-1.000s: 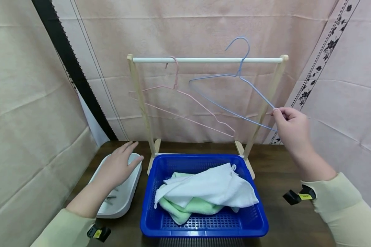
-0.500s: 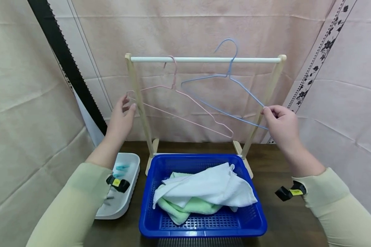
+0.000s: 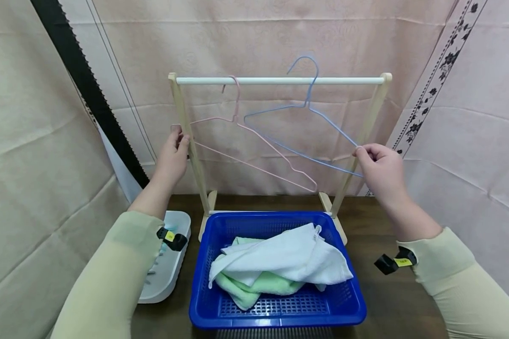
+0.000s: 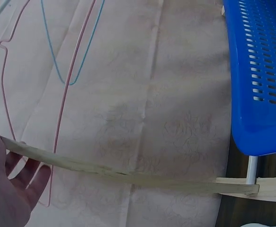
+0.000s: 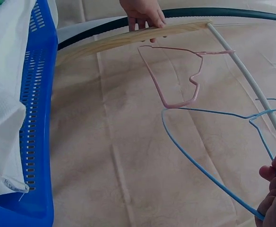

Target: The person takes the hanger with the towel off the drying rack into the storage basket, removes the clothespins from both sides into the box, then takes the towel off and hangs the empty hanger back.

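Observation:
My right hand [image 3: 383, 174] pinches the right corner of a blue wire hanger [image 3: 275, 109]. The hanger's hook stands above the white bar [image 3: 271, 81] of a small wooden rack, and its neck crosses in front of the bar. Whether the hook bears on the bar I cannot tell. My left hand [image 3: 171, 155] is at the rack's left post [image 4: 95, 169], its fingers reaching round behind the wood. A pink hanger [image 3: 258, 134] hangs by its hook on the left part of the bar, turned at an angle; its left end passes behind the left hand.
Below the rack stands a blue basket [image 3: 199, 282] with a white cloth [image 3: 284, 256] over a green cloth [image 3: 275, 284]. To its left, a white tray [image 3: 163, 294] with small clips lies partly under my left forearm. Fabric walls [image 3: 263, 37] enclose the brown table [image 3: 390, 306].
My left hand has risen from above the white tray to the rack's left post. The right hand has shifted left with the blue hanger, whose hook now sits slightly lower.

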`<state>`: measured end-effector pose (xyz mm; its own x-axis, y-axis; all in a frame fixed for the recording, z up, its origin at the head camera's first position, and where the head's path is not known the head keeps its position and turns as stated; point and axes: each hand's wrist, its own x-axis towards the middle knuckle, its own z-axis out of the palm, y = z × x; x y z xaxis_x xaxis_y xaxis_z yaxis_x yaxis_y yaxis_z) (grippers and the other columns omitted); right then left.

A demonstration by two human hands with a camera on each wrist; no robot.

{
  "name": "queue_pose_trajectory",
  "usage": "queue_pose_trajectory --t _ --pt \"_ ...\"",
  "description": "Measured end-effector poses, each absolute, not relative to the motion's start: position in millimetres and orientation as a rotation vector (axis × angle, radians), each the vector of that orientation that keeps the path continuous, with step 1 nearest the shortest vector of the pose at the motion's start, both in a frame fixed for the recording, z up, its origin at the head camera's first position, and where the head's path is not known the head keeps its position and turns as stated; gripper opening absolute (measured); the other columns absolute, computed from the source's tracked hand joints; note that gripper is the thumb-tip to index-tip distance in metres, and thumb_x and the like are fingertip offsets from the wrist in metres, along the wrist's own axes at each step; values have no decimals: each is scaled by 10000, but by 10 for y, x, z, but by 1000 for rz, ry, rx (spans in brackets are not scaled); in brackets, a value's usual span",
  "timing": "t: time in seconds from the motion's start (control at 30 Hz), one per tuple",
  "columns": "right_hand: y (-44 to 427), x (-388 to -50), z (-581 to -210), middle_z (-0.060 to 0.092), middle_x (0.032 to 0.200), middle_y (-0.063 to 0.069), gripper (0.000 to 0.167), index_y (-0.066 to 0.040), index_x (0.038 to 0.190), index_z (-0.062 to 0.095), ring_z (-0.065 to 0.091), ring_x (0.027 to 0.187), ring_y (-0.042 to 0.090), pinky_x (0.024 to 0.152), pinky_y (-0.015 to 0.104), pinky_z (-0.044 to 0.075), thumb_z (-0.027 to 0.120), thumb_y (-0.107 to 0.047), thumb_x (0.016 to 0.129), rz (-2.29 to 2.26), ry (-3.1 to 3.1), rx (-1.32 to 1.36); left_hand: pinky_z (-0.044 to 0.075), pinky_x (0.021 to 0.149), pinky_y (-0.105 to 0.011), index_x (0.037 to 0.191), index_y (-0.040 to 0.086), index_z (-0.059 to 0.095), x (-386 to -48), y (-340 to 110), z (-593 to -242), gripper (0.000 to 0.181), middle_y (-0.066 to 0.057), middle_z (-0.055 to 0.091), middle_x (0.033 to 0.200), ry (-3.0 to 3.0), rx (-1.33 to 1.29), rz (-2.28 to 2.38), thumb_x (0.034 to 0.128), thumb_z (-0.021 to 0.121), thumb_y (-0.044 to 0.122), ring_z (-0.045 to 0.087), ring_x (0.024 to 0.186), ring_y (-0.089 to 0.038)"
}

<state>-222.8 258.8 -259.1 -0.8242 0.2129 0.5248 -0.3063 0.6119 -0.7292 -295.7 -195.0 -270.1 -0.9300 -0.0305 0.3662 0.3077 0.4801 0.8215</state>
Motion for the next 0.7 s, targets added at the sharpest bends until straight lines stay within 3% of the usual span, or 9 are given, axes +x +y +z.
queue_pose_trajectory --t 0.3,0.43,0.7 --pt "2606 -2243 -2668 446 562 -61 345 -72 971 750 389 485 122 388 282 285 540 -344 993 1144 -2329 55 420 1069 -445 1602 283 81 -2959 -1940 -2687 621 -106 353 1553 -2504 -209 -1405 1052 292 480 423 1361 -279" --pt "2598 -2229 -2696 448 575 -64 348 -71 980 749 394 494 131 398 290 297 532 -343 996 1139 -2364 46 404 1081 -456 1603 272 43 -2962 -1937 -2698 637 -113 301 1583 -2516 -217 -1417 1053 284 483 389 1388 -288" --pt "2589 -2229 -2753 489 626 -46 337 -76 992 753 413 516 149 426 293 330 546 -342 995 1131 -2391 86 421 1064 -458 1604 260 84 -2998 -1964 -2722 625 -115 362 1535 -2493 -235 -1410 1054 284 480 425 1354 -284"
